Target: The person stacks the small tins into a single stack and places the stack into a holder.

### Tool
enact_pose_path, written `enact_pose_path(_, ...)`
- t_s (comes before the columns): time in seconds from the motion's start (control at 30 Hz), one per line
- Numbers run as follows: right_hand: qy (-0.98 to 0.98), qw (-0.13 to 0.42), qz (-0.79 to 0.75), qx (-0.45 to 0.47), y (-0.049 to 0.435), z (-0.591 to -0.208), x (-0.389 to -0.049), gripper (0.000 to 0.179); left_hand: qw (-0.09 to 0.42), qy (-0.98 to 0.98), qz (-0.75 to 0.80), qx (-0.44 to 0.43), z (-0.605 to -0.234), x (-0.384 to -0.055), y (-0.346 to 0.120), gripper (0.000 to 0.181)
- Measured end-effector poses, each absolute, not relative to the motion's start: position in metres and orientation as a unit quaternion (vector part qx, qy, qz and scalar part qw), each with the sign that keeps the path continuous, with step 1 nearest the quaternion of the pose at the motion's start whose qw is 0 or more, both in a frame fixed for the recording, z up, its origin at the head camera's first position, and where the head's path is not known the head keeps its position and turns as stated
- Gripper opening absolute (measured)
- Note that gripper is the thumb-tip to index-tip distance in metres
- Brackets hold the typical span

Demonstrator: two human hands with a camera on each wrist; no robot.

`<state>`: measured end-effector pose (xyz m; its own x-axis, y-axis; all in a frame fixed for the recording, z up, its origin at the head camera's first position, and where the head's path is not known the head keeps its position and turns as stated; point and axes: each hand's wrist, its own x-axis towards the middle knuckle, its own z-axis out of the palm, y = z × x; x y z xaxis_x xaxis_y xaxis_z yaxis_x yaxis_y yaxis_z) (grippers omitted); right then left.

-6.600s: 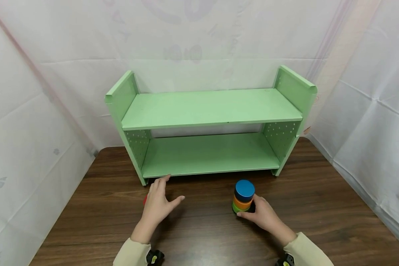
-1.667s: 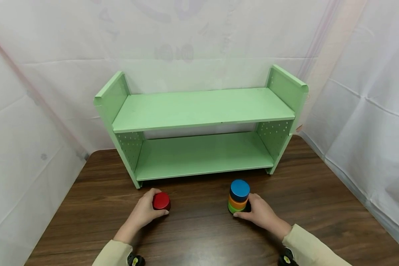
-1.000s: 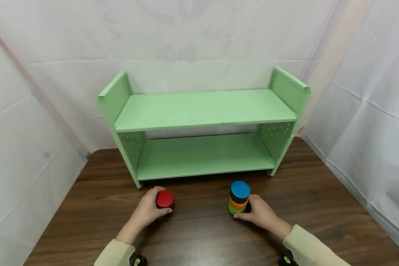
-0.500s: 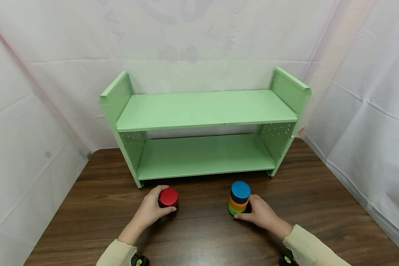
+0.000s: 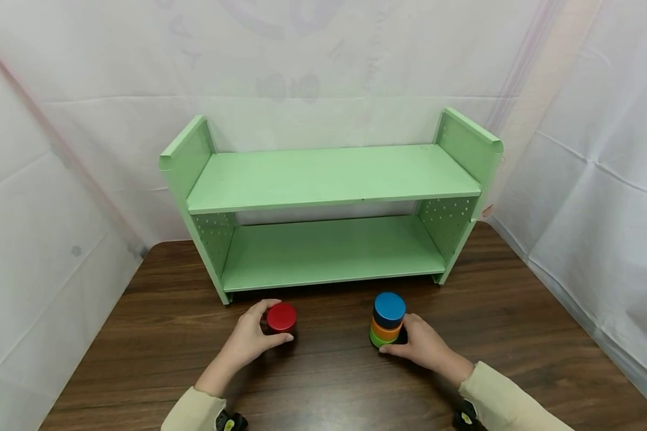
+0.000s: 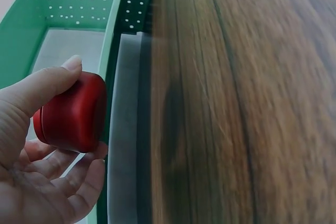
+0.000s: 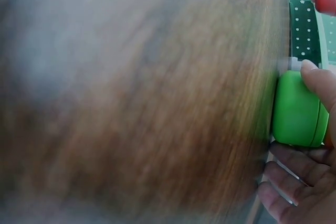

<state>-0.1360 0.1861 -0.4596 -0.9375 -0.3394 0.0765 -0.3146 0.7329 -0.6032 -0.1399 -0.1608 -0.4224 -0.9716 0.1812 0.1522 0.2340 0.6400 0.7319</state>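
My left hand (image 5: 250, 336) holds a small round red tin (image 5: 281, 317) between thumb and fingers. In the left wrist view the red tin (image 6: 73, 113) has a lid seam near one end, and a gap shows between it and the tabletop. To the right, my right hand (image 5: 422, 343) grips the bottom of an upright stack of tins. The stack has a green tin (image 5: 381, 339) lowest, an orange tin (image 5: 385, 330) in the middle and a blue tin (image 5: 389, 307) on top. In the right wrist view, thumb and fingers lie around the green tin (image 7: 296, 108).
A light green two-tier shelf (image 5: 334, 173) with perforated sides stands behind both hands. It rests on the dark wood table (image 5: 323, 383). White printed cloth (image 5: 323, 72) hangs behind and at both sides.
My left hand, open over the red tin at first, has taken hold of it and carried it rightward, toward the stack. The right hand has kept its grip with the stack nearly still.
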Motion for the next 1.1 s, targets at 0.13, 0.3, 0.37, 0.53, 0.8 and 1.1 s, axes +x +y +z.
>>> enact_pose_path(0.13,0.931,0.021,-0.320,-0.174,0.187,-0.460,-0.137,0.050,0.028,-0.900,-0.420,-0.115,-0.421,-0.139,-0.157,0.069)
enact_pose_path(0.3,0.931,0.022,-0.320,-0.172,0.187,-0.459,-0.137,0.051,0.027,-0.898,-0.424,-0.114,-0.419,-0.139,-0.152,0.069)
enact_pose_path(0.37,0.931,0.021,-0.321,-0.174,0.187,-0.459,-0.137,0.051,0.028,-0.897,-0.426,-0.114,-0.417,-0.138,-0.150,0.069)
enact_pose_path(0.53,0.930,0.018,-0.322,-0.177,0.186,-0.459,-0.136,0.050,0.022,-0.891,-0.441,-0.111,-0.414,-0.138,-0.145,0.071)
enact_pose_path(0.8,0.928,0.017,-0.324,-0.184,0.188,-0.460,-0.137,0.049,0.026,-0.882,-0.456,-0.114,-0.410,-0.136,-0.137,0.073)
enact_pose_path(1.1,0.928,0.018,-0.324,-0.186,0.187,-0.460,-0.137,0.049,0.019,-0.859,-0.501,-0.108,-0.405,-0.132,-0.130,0.069)
